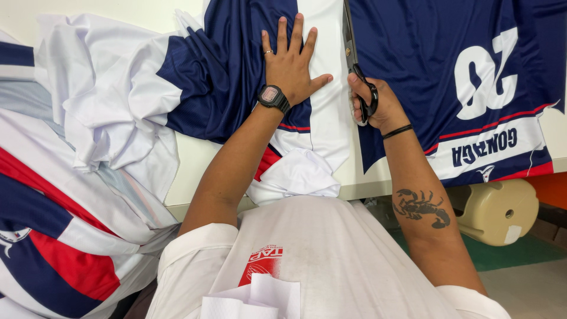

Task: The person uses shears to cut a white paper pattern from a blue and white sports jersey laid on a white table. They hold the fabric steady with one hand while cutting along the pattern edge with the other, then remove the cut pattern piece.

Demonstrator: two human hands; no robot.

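A pale cream worktop (195,159) carries the work, its near edge running just in front of the person's white shirt. To the right, below that edge, a beige plastic stool (499,210) stands on a green and grey floor (520,254).

Printed sports fabric (236,77) in navy, white and red covers most of the worktop, and only a narrow bare strip shows near the front edge. The left hand (290,65) lies flat and open on this fabric, fingers spread, pressing it down; a dark digital watch sits on its wrist. The right hand (372,103) is closed through the black handles of a pair of scissors (352,53), whose blades point away along the gap between the white stripe and a navy panel (437,65).

That navy panel bears large white numerals and a white band with lettering, edged in red, near the worktop's right front edge. Loose white cloth (106,88) is heaped at the left, with more striped pieces (53,236) hanging over the left side.
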